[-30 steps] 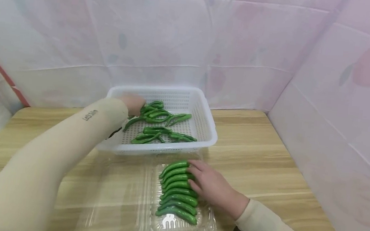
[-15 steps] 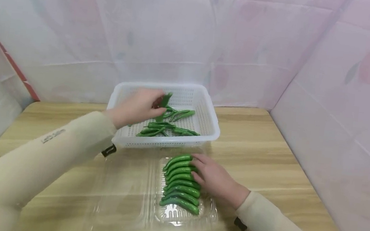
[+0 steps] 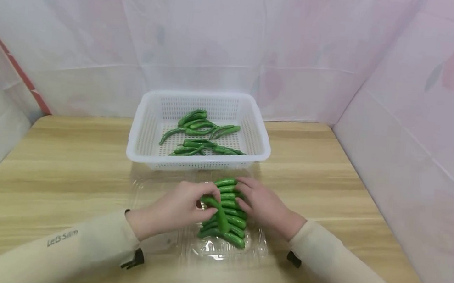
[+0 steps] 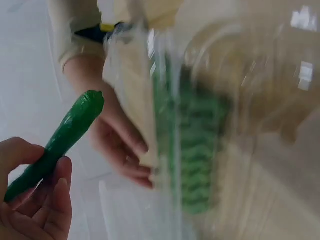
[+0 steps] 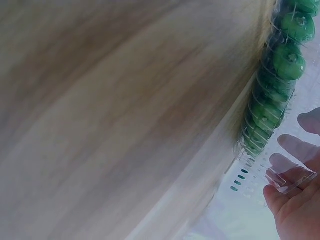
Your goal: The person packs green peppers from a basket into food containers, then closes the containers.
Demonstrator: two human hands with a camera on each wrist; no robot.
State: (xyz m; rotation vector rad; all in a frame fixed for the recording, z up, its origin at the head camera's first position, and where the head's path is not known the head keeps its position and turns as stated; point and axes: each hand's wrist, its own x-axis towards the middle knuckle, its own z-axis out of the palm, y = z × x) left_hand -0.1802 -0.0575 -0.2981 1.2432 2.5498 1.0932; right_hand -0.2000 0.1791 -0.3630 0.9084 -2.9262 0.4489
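My left hand (image 3: 174,207) pinches a green chili pepper (image 3: 222,219) between thumb and fingers, above the row in the box. In the left wrist view that held pepper (image 4: 75,122) tilts up from the fingertips, its blunt end free. Under it, a clear plastic clamshell box (image 3: 221,254) holds several green chili peppers (image 3: 236,231) lined up side by side. My right hand (image 3: 267,208) rests at the right side of the box, fingertips at the upper peppers. In the right wrist view its fingers (image 5: 295,149) look relaxed beside the clear box edge.
A white perforated basket (image 3: 197,160) stands behind the box, with several loose green peppers (image 3: 199,125) inside. The transparent lid half (image 3: 158,245) lies flat to the left on the wooden table (image 3: 71,157). Printed cloth walls (image 3: 205,33) border the back and sides.
My left hand picked a pepper from the basket and brought it forward, down over the row in the box. My right hand stays almost where it was.
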